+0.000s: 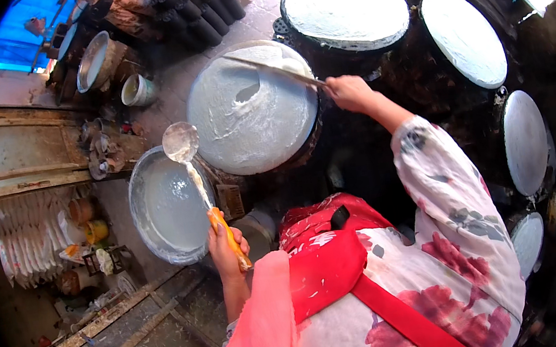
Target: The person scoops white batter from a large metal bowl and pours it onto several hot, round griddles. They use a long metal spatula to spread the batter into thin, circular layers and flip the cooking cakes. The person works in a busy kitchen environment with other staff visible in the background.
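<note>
My left hand [224, 252] grips the orange handle of a ladle [180, 143], its bowl coated in pale batter. The ladle is over the rim of a wide basin [138, 220] of thin white batter. My right hand [352, 95] is closed around one end of a long thin spatula [271, 70]. That spatula reaches across a large round griddle [245, 139] spread with a wet white batter layer. A greyish patch shows in the layer's middle. Whether the blade touches the batter, I cannot tell.
Two round griddles with white tops [345, 6] [464, 40] stand far right. A greyer round griddle [525, 142] and a smaller round one [528, 244] follow along the right. Dark cylindrical blocks [205, 18] are stacked at the back. A white bucket [138, 91] stands left of the griddle.
</note>
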A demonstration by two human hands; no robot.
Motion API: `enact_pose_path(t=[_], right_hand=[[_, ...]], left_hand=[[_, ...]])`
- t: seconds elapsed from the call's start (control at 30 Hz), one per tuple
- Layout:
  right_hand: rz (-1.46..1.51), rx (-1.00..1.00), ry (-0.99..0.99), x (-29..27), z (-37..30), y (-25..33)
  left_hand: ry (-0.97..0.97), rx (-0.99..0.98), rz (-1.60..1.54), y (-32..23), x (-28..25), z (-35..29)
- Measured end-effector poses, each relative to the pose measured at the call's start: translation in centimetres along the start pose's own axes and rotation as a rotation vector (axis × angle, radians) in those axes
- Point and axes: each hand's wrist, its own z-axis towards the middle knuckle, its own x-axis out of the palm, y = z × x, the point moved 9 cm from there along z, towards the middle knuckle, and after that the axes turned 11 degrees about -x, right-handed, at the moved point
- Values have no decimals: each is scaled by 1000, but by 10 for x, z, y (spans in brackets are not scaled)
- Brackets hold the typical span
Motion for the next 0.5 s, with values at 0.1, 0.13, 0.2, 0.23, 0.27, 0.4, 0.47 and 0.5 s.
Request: enact_pose_path(t=[0.1,0.13,0.2,0.23,0.27,0.4,0.47,0.5], right_hand=[[-47,39,87,-5,66,-14],[-30,21,109,-11,78,-7],[-60,-34,163,3,99,5],[-88,-70,201,5,98,22],[-23,-103,238,8,84,39],[101,-25,92,3,18,41],[77,188,-54,-13,-11,6],[72,259,-126,-15,-24,-9]], left_hand=[[-2,1,-9,-2,11,-1],[1,-4,-8,-2,15,-1],[-4,-2,4,-4,17,3],[-11,-1,-3,-3,16,3],[-14,-3,-21,-3,15,3],[1,-8,-76,2,11,9],[10,-17,-84,0,11,8],[32,-19,-104,-1,14,9]])
